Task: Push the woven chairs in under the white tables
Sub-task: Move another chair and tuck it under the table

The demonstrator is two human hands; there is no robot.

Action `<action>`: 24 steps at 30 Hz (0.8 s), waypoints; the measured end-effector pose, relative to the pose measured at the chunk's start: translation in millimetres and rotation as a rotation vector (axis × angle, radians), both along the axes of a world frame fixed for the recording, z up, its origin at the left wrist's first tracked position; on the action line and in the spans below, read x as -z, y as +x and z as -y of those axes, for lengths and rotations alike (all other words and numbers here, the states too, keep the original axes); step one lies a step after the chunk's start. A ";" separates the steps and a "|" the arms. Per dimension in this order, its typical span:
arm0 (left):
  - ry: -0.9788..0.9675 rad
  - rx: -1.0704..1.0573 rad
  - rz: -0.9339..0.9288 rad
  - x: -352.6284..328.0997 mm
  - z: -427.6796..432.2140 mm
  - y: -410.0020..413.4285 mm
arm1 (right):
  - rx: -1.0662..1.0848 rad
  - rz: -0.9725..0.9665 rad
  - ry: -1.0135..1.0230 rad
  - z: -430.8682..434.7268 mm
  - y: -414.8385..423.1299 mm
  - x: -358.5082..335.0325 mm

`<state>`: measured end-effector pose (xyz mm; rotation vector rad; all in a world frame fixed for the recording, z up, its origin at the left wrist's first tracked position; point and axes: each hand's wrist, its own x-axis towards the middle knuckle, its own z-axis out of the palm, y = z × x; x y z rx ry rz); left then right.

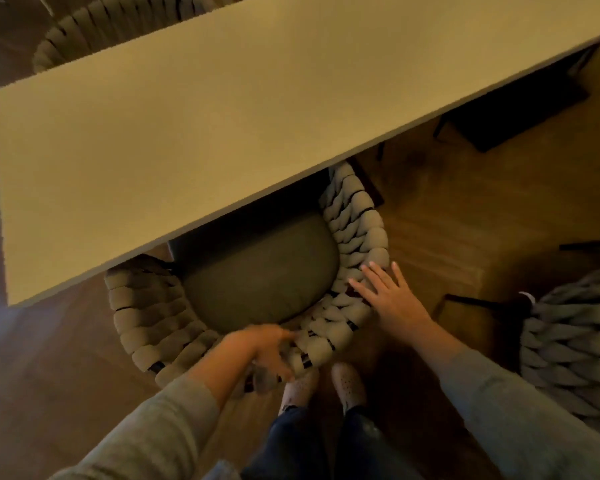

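Beneath the white table (187, 133), woven chair (355, 233) half hidden; left hand (267, 348) blurred.

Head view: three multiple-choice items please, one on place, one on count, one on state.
1. The right hand lies on: A the floor; B the woven back of the near chair; C a shoe.
2. Woven chairs in view: A one; B two; C three.
3. The near chair's seat is: A pulled fully out; B partly under the table; C tipped over.

Key: 1 B, its flat fingers rest on the weave. 2 C, the near chair, a chair at the right edge and a chair beyond the table. 3 B, the table edge covers the front of the cushion.
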<state>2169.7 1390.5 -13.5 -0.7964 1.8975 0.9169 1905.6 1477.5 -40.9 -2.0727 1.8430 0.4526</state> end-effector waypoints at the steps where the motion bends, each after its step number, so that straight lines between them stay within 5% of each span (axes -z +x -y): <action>1: -0.085 0.067 -0.090 -6.9 8.0 -18.9 | 0.087 0.036 -0.030 -13.9 -6.5 -1.7; 5: -0.413 0.217 -0.436 -23.7 19.2 -108.2 | 0.494 0.016 -0.152 -78.6 -43.6 -15.3; 12: -0.540 0.655 -0.538 -15.0 -23.6 -238.6 | 1.066 -0.086 -0.352 -206.2 -98.7 -25.2; 24: -0.505 1.121 -0.605 -3.3 -155.2 -412.4 | 1.696 0.018 0.014 -358.6 -171.4 -4.0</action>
